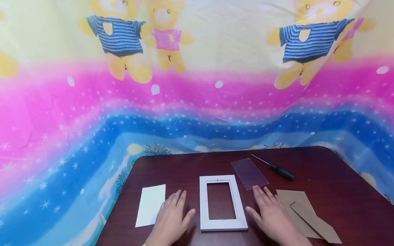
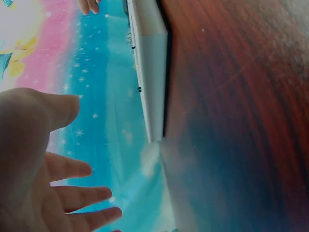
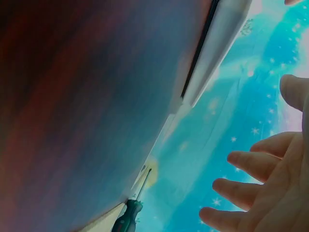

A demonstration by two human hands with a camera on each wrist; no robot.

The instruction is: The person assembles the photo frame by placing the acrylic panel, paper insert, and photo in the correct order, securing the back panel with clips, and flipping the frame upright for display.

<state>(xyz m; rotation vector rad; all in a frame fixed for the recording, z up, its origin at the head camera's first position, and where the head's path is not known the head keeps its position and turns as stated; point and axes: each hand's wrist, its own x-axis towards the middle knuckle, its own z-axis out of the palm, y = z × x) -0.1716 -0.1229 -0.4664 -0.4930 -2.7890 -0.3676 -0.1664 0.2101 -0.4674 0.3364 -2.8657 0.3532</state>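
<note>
Between the two hands, a white picture frame (image 1: 203, 205) lies flat on the dark wooden table, its opening showing the tabletop. My left hand (image 1: 170, 217) is spread out left of the frame, overlapping a white sheet of card (image 1: 150, 205) in the head view. To the frame's right, my right hand (image 1: 272, 217) also has its fingers extended, with nothing held. Its fingertips appear near the lower edge of a clear plastic sheet (image 1: 250, 173). Right of that hand is a brown backing board (image 1: 297, 198) with a stand leg (image 1: 317, 222) across it.
A screwdriver (image 1: 281, 171) with a black handle lies at the back right, its shaft pointing toward the far left. The table (image 1: 184, 167) has rounded far corners. Behind it hangs a printed cloth (image 1: 200, 92) with bears and snowflakes.
</note>
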